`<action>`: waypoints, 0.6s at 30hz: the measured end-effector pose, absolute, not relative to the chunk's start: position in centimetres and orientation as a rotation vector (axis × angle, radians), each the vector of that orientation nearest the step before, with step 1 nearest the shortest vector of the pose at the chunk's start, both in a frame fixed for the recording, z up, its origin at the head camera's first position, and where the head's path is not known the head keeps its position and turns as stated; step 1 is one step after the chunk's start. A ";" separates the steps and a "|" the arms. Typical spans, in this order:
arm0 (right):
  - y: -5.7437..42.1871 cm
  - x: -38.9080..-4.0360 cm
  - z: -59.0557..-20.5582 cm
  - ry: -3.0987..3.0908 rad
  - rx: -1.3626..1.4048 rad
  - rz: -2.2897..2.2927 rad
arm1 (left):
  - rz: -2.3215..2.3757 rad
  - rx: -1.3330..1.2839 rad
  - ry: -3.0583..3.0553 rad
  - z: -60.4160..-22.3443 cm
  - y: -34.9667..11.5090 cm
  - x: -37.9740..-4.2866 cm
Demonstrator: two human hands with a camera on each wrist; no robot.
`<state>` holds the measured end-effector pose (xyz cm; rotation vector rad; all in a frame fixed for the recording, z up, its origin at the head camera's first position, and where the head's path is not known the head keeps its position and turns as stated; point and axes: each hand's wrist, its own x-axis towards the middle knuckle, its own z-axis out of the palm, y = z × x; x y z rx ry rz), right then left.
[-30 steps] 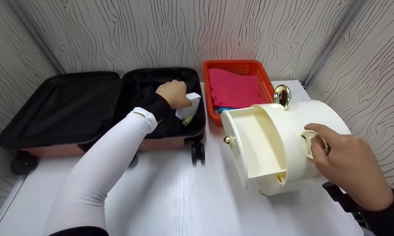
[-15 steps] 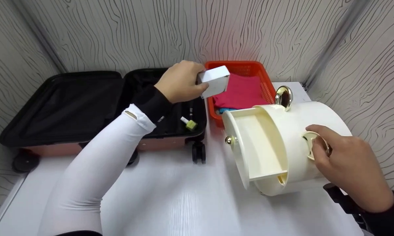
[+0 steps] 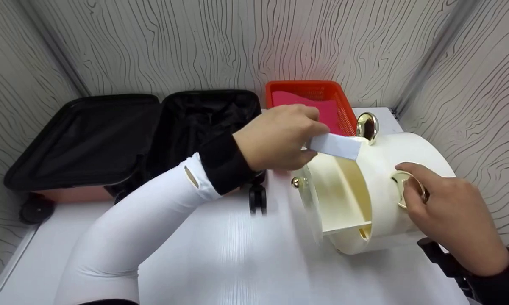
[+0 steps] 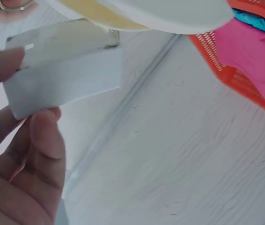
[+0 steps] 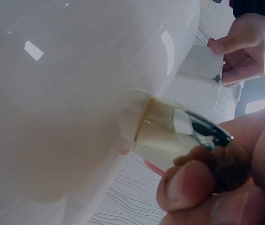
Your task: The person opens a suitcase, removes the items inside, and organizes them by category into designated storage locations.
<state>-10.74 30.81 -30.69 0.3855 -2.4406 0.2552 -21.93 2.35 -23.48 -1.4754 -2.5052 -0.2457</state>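
Note:
In the head view, my left hand [image 3: 282, 137] pinches a small white box [image 3: 337, 146] between thumb and fingers. The same white box [image 4: 67, 77] fills the upper left of the left wrist view. It hangs over the pulled-out drawer [image 3: 335, 199] of a rounded cream storage case [image 3: 411, 156], overlapping the drawer's far part. My right hand [image 3: 453, 216] grips a gold-trimmed cream handle [image 3: 400, 186] on the case. The right wrist view shows thumb and fingers curled round this handle [image 5: 170, 131]. A gold knob [image 3: 296, 182] marks the drawer front.
Behind the case stands a red basket [image 3: 343, 110] with pink cloth [image 3: 332, 112] in it. An open suitcase [image 3: 84, 135] with black lining lies at the back left, a wheel [image 3: 257, 198] toward the front. A round gold ornament [image 3: 368, 127] tops the case.
My left hand has lifted the white box out of the suitcase and carried it right, then lower, over the drawer. The right hand keeps its grip on the handle.

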 end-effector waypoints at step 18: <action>30.7 -11.0 -30.8 -2.430 0.384 0.286 | 0.317 -1.519 -2.586 -25.3 8.2 -19.0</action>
